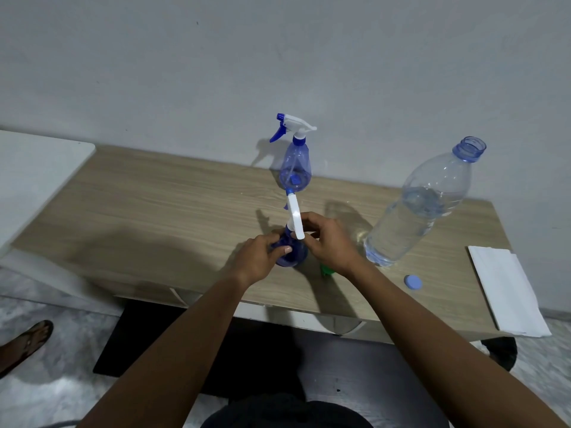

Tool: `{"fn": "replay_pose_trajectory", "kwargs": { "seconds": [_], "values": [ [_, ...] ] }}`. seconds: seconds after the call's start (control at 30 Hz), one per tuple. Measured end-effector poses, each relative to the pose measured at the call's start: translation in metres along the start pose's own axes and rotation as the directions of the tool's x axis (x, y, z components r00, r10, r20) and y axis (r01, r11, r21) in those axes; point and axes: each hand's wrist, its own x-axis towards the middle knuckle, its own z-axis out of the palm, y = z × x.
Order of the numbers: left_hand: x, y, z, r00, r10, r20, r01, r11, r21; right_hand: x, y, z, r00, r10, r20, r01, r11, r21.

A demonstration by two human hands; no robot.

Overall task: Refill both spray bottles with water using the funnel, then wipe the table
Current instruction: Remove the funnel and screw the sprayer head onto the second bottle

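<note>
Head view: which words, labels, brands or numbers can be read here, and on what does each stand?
None can be read.
The water bottle is clear plastic and shows no label.
The far spray bottle and near spray bottle show no print.
The blue cap and white folded sheet are plain.

The left forearm [173, 350] and right forearm [432, 329] are bare up to the wrist, long and slim. The left hand [258, 257] and right hand [329, 244] are bare as well, and the one thumbnail that shows is short and plain. At the near edge, in the middle, lies a black garment [287, 412], rounded in outline. At the near left a foot [34, 336], possibly this person's own, wears a dark sandal [20, 347] with a strap between the toes.
</note>
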Motion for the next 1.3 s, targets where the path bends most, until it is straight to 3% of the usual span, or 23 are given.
{"fn": "replay_pose_trajectory", "kwargs": {
  "seconds": [0.33,0.53,0.77,1.03,1.13,1.3],
  "values": [
    [0.002,-0.005,0.002,1.000,0.014,0.019,-0.014,0.999,0.044,0.004,-0.002,0.004,0.995,-0.094,0.034,0.099,0.980,-0.175],
    [0.002,-0.003,0.002,1.000,0.028,-0.005,-0.028,0.999,0.046,0.003,0.002,0.011,0.998,0.024,-0.049,-0.026,0.999,-0.041],
    [0.001,-0.002,0.003,1.000,0.004,-0.027,-0.003,0.999,0.038,-0.001,-0.002,0.024,0.975,0.083,-0.206,-0.086,0.996,-0.004],
    [0.001,0.000,0.004,0.998,-0.062,-0.027,0.062,0.998,0.023,-0.005,-0.006,0.023,0.944,0.102,-0.314,-0.142,0.984,-0.108],
    [0.000,0.000,0.003,0.999,-0.038,-0.024,0.039,0.999,0.017,-0.009,0.000,0.017,0.948,0.163,-0.275,-0.182,0.982,-0.047],
    [0.002,-0.001,0.001,1.000,0.007,-0.004,-0.007,1.000,0.027,-0.012,0.000,0.005,0.990,0.136,-0.029,-0.126,0.965,0.230]
  ]
}}
